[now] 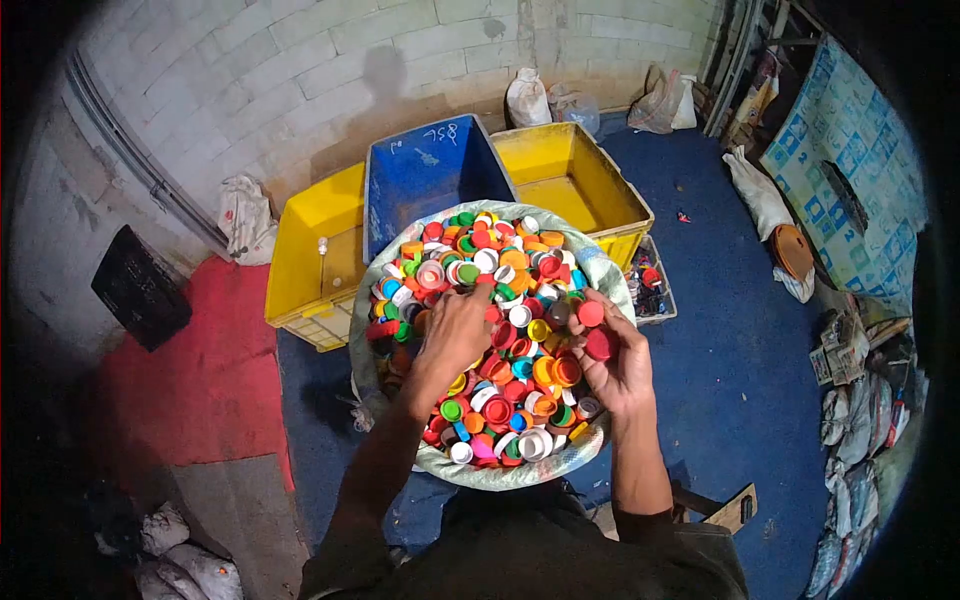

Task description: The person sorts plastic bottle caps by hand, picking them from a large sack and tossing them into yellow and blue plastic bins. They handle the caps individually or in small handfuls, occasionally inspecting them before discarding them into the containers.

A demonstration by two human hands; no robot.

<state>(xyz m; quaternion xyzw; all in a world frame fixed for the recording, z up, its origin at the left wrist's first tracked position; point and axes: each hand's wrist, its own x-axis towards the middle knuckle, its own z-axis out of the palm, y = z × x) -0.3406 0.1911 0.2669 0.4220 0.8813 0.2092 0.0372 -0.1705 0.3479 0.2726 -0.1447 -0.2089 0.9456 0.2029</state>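
Note:
A large woven sack (602, 268) stands open in front of me, filled with plastic bottle caps (500, 405) in red, orange, yellow, green, blue and white. Over the left part of the heap, my left hand (455, 328) reaches down with its fingers curled together among the caps. Its fingertips are partly hidden, so what they pinch does not show. At the sack's right side, my right hand (622, 365) is turned palm up and closed around red bottle caps (601, 345). Two of them show between its fingers and thumb.
Behind the sack stand a blue bin (430, 190) and two yellow crates, one left (315, 235) and one right (560, 165). A small tray of odds and ends (652, 285) sits right of the sack. Filled bags (850, 440) line the right side; a black crate (140, 290) leans left.

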